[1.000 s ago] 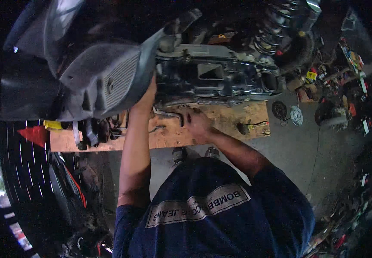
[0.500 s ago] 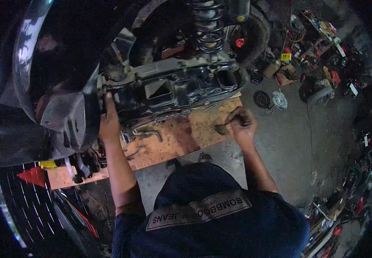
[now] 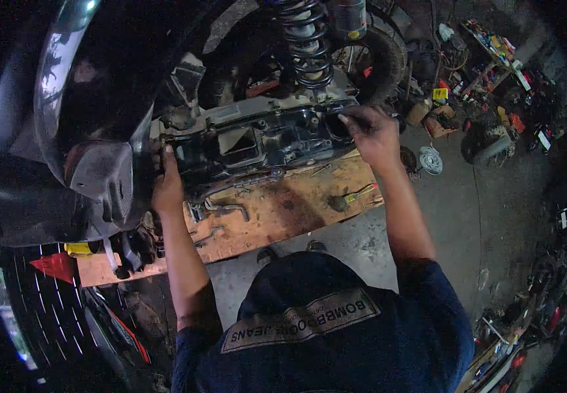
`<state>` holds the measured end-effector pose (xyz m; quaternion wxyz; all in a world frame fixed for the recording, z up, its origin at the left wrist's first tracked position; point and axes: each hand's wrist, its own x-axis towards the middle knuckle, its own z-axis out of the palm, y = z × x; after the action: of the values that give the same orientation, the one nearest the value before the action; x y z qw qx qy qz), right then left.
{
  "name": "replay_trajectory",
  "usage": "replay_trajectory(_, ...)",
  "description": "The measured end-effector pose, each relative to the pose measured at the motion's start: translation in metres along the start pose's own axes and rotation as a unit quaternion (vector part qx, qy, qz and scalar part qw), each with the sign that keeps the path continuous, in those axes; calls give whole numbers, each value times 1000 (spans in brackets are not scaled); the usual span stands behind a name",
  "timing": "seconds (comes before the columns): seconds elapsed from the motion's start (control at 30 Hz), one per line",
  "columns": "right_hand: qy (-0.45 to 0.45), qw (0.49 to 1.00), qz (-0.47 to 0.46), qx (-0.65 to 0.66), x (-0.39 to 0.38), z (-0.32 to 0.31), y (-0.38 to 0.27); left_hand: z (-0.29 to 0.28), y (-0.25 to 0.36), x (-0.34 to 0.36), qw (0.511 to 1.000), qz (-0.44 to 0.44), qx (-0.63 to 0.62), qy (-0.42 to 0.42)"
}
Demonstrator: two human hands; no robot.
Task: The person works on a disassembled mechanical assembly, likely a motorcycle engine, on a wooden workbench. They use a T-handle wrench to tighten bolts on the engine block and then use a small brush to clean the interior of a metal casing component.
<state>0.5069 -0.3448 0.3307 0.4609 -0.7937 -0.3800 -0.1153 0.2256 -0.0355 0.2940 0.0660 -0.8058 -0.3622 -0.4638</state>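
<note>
A long, shiny black case [image 3: 272, 139] is sitting between the left hand [image 3: 167, 188] and right hand [image 3: 379, 139], fingers [image 3: 169, 160] at both ends, grip unclear; the brown wooden table [image 3: 260, 224] is showing open room nearer.

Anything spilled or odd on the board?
A dark patch on the wooden board, just below the black casing in the picture: it contrasts with the lighter wood around. Stain or shadow, can't tell.

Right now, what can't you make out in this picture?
All in the head view:
Whether the fingers of the bare right hand hold anything: shadow and the hand hide it.
Top of the black, coiled metal spring: cut off by the upper edge.
Most of the dark shoes: hidden beneath the navy cloth shirt.
Small mixed-colour clutter at upper right: too small and dark.
</note>
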Motion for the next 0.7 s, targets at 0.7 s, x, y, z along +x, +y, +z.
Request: replay_trajectory(0.7, 26, 990, -121, -68, 18, 17, 5, -14, 23, 0, 984, -150, -85, -52)
